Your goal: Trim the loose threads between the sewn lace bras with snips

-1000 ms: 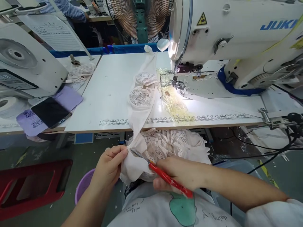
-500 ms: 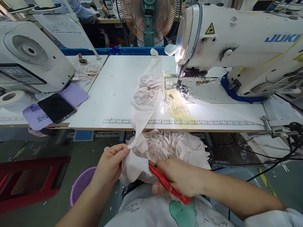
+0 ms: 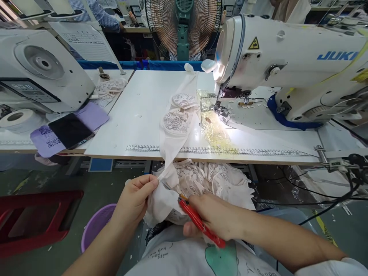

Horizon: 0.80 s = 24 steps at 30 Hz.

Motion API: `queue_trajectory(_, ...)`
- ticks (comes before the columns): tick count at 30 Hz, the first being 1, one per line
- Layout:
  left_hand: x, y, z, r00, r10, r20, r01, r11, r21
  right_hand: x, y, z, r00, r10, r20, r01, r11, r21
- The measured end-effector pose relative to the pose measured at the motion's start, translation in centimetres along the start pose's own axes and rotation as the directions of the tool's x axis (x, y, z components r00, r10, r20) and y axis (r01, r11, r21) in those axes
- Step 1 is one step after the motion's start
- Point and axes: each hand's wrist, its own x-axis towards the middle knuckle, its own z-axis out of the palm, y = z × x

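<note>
My left hand pinches the edge of a white lace bra between thumb and fingers. The bra stretches from there over the table's front edge, its lace cups lying on the white tabletop. My right hand is closed round red-handled scissors. Their blades point left at the fabric close to my left fingertips, partly covered by a white flap. In my lap, under both hands, rests a pile of white lace bras.
A sewing machine with its lamp lit stands right on the table. Another machine, a phone and a tape roll are left. Below are a red stool and a purple bin. A fan stands behind.
My view has shifted slightly, lowering the table and machines a little in the picture. Both hands keep their holds on the bra and scissors, with hardly any other movement.
</note>
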Motion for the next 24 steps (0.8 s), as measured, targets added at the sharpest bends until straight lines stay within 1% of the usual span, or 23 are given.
queue_trajectory(3,0.2,0.0,0.0,1.0,0.008,-0.004,-0.008,1.0,0.008,0.1,0.3,0.4,1.0,0.018,-0.004,-0.018,0.999,0.027)
queue_trajectory(7,0.2,0.0,-0.1,1.0,0.014,-0.001,-0.014,1.0,0.027,0.5,0.8,1.3,0.999,0.051,-0.015,-0.049,0.99,0.132)
queue_trajectory(11,0.2,0.0,-0.1,1.0,0.015,0.004,-0.015,0.999,0.04,0.9,1.3,2.0,0.997,0.05,-0.065,-0.036,0.98,0.197)
queue_trajectory(13,0.2,0.0,-0.2,1.0,0.014,0.006,-0.014,0.999,0.047,0.9,1.4,1.8,0.997,0.042,-0.07,-0.026,0.976,0.217)
queue_trajectory(16,-0.1,0.1,-0.3,1.0,0.02,0.015,-0.021,0.998,0.058,0.4,1.3,0.7,0.999,-0.015,-0.035,0.023,0.973,0.228)
queue_trajectory(18,-0.3,0.3,-0.4,0.999,0.03,0.028,-0.032,0.997,0.068,0.0,1.1,-0.2,0.998,-0.062,-0.007,0.062,0.98,0.189)
queue_trajectory(20,-0.6,0.4,-0.5,0.998,0.043,0.042,-0.046,0.996,0.079,-0.4,0.9,-0.9,0.996,-0.093,0.008,0.092,0.989,0.112)
queue_trajectory(24,-0.7,0.4,-0.5,0.996,0.067,0.056,-0.073,0.991,0.111,-0.7,0.5,-1.2,0.995,-0.104,-0.002,0.103,0.993,-0.052)
